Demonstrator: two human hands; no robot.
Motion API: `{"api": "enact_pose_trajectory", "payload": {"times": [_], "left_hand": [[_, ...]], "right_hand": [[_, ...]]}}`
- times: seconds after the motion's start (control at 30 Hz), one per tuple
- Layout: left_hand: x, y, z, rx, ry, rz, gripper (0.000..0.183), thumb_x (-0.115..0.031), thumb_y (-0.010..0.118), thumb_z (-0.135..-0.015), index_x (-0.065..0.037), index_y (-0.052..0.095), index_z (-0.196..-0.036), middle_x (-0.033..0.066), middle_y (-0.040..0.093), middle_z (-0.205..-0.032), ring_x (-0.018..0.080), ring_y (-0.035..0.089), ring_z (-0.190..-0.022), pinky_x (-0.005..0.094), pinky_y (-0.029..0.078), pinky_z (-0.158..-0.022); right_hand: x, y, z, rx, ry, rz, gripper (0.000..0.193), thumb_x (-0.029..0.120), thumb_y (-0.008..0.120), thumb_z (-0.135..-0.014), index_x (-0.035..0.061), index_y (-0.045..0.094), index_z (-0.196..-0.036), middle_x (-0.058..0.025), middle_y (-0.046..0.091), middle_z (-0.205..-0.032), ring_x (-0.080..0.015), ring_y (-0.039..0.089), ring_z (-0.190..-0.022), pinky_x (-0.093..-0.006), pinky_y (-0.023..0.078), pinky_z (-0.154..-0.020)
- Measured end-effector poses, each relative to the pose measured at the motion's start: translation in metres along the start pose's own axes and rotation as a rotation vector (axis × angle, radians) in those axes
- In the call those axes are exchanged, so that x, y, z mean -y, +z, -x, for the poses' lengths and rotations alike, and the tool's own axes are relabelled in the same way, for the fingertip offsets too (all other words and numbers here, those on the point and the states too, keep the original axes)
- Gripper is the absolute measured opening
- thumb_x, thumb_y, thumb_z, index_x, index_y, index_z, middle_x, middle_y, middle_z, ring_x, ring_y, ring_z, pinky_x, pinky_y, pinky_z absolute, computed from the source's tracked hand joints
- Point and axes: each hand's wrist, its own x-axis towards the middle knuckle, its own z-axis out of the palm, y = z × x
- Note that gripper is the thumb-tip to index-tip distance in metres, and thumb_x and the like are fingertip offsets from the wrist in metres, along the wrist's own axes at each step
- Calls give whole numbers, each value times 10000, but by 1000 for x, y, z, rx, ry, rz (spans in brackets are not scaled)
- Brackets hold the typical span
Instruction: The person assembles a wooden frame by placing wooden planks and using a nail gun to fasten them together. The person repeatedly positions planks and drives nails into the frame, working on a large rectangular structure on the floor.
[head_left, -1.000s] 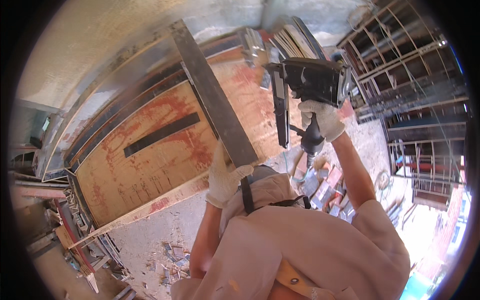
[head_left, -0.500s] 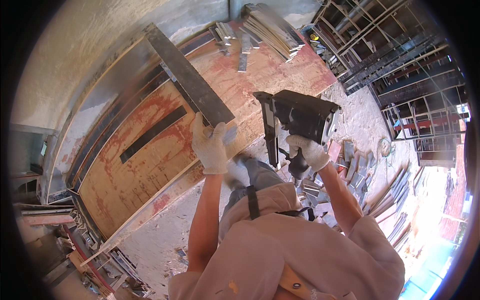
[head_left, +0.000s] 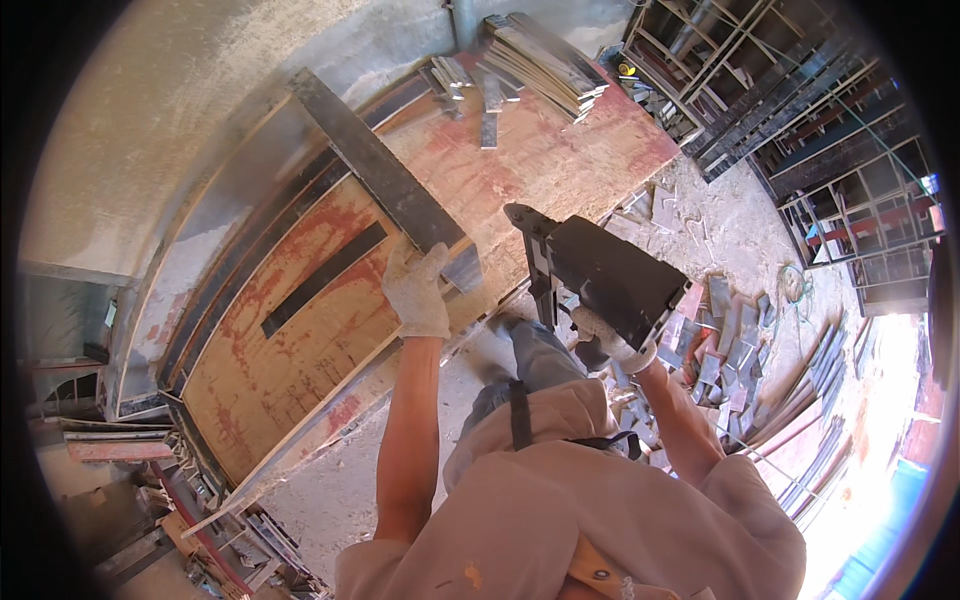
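Off-white-gloved left hand [head_left: 416, 298], head view, just left of the frame's centre: grip curled round the lower end of the long dark board [head_left: 370, 160], thumb toward the board's end.

Long dark board, one: slants from the upper left of the frame down to the centre, above the table [head_left: 310, 365]. Whether it lies directly on the tabletop or on something underneath cannot be told from this angle.

Right hand [head_left: 612, 337], likewise gloved, right of centre: grip wrapped about the handle of the black nail gun [head_left: 615, 280], fingers partly hidden by the tool's body.

Black nail gun, one: held right of centre, well apart from the board, its narrow nose section on the left side.

Table, large, plywood-topped, stained red: spans the frame from lower left to upper right of centre.

Short dark strip, one [head_left: 325, 278]: flat on the table, left of the left hand.

Slats, stacked [head_left: 548, 68]: on the table's far part, top centre; smaller pieces [head_left: 488, 100] lie just left of them.

Offcuts, a loose heap [head_left: 725, 340]: on the floor [head_left: 695, 220], right of the nail gun.

Long thin strips, bundled [head_left: 805, 390]: floor, lower right.

Metal-framed rack, dark-filled [head_left: 790, 100]: upper right.

Plastered wall [head_left: 190, 110]: upper left.
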Motion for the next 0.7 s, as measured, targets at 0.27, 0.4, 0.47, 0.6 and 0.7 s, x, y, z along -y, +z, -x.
{"api": "enact_pose_trajectory", "payload": {"times": [0.27, 0.4, 0.47, 0.6, 0.7], "left_hand": [[-2, -25, -20, 263, -231, 214, 478, -110, 684, -918, 55, 569, -1351, 139, 680, -1184, 249, 672, -1026, 396, 551, -911], [-19, -6, -27, 421, -363, 489, 552, -402, 599, -1005, 46, 560, -1327, 182, 692, -1154, 319, 690, -1055, 479, 559, -935], [-19, 2, -34, 529, -360, 513, 624, -526, 546, -1021, 37, 568, -1289, 185, 697, -1112, 338, 697, -1048, 502, 562, -947], [-1, 0, -41, 562, -272, 427, 650, -610, 484, -1020, 9, 595, -1183, 157, 693, -994, 336, 699, -981, 505, 566, -938], [3, 2, -44, 551, -260, 401, 603, -592, 480, -1033, -10, 598, -1140, 139, 677, -948, 319, 689, -932, 500, 567, -908]], "right_hand": [[-27, 21, 11, 73, -61, 2, 171, 163, 730, -948, 25, 702, -852, -23, 643, -713, -104, 574, -607, -285, 472, -557], [-47, 39, 17, 109, -81, -18, 173, 161, 725, -947, 24, 698, -845, -26, 641, -709, -107, 573, -604, -286, 472, -557], [-55, 50, 21, 112, -97, -27, 175, 160, 723, -947, 23, 697, -841, -28, 640, -707, -108, 573, -603, -287, 472, -557], [-69, 71, 21, 141, -126, -61, 178, 158, 718, -945, 23, 693, -833, -31, 638, -704, -111, 572, -600, -288, 471, -557], [-77, 77, 18, 142, -139, -70, 180, 157, 714, -945, 22, 690, -828, -33, 636, -701, -113, 571, -598, -289, 471, -557]]}}
